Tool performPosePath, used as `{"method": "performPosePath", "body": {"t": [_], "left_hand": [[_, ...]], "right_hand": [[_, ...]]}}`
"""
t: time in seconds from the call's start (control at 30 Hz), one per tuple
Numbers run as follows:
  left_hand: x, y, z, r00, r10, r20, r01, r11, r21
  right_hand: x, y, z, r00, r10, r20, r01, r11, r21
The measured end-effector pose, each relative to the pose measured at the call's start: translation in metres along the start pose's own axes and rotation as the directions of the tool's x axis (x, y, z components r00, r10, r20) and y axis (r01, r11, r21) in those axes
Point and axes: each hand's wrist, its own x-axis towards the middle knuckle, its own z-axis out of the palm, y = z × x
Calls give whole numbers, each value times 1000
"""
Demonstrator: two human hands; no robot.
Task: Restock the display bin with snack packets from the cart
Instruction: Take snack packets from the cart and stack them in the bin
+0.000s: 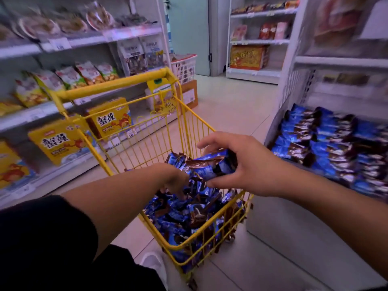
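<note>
A yellow wire cart (189,120) stands in the aisle, its basket full of blue-and-brown snack packets (189,215). My right hand (245,164) hovers above the basket and grips a bundle of packets (212,166) between thumb and fingers. My left hand (174,181) reaches down into the packet pile, fingers curled among the packets; whether it holds one cannot be told. The display bin (273,124) on the right holds many of the same blue packets (327,143).
Shelves with yellow snack boxes (60,141) and bagged goods line the left. A white basket (184,68) and a cardboard box (189,95) sit beyond the cart. A white shelf unit (260,49) stands at the aisle's far end. My white shoe (155,265) is beside the cart.
</note>
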Motion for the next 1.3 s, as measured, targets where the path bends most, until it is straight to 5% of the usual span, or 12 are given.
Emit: {"method": "performPosePath", "body": {"t": [0.17,0.27,0.33,0.43,0.53,0.77,0.93,1.07,1.2,1.3], "left_hand": [[-2,0,-12,995,79,-53,-81,996,-27],[-31,-1,-34,977,91,-191,-158,914,-374],[-60,6,-47,942,132,-309,-328,562,-760],[-109,36,-61,839,240,-489,-473,-124,-872],[-134,73,-62,791,256,-555,-437,-399,-806],[-125,91,-48,825,-36,-563,-547,-294,-783],[-118,95,-47,849,82,-522,-452,-400,-797],[-117,107,-47,865,195,-462,-277,-581,-765],[-123,108,-52,799,327,-504,-148,-706,-692],[-120,109,-50,752,345,-562,-188,-705,-684]], "right_hand": [[-5,15,-16,988,138,-67,-129,983,127],[-10,15,-25,982,115,-151,-83,976,200],[-13,11,-34,959,48,-280,15,976,216],[-20,7,-50,871,-212,-444,231,973,-13],[-29,11,-60,790,-409,-457,321,910,-261],[-46,31,-71,656,-617,-435,324,751,-575],[-53,41,-67,651,-671,-356,351,681,-643],[-54,40,-74,662,-656,-363,312,681,-662],[-57,39,-91,672,-598,-437,216,723,-656],[-58,40,-89,710,-634,-306,272,648,-711]]}}
